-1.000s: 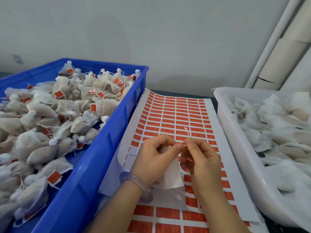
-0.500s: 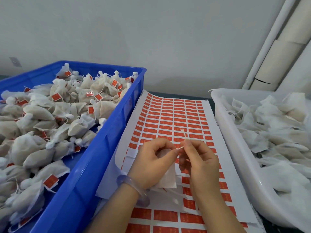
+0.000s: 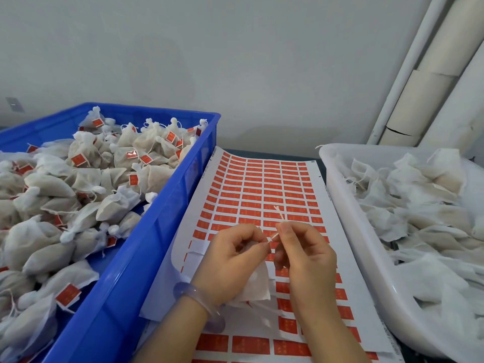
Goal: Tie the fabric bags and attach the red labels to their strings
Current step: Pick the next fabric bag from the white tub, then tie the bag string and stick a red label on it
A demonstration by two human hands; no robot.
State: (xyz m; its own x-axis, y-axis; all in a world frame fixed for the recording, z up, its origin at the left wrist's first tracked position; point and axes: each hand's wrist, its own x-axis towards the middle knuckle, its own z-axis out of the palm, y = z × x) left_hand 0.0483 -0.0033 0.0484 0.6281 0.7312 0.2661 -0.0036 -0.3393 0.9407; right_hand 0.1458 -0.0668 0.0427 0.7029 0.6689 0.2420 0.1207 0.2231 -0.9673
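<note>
While left grip (image 3: 230, 260) clasps the limp white bag (image 3: 258, 286), right grip (image 3: 306, 255) pinches its string (image 3: 279, 213).

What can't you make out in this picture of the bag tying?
Head view: fabric bag mostly hidden behind the left hand; its neck cannot be seen.
Head view: string partly hidden by the right hand.
Head view: print on the label sheet too small to read.
Head view: blue crate and white tub cut off by frame edges.
</note>
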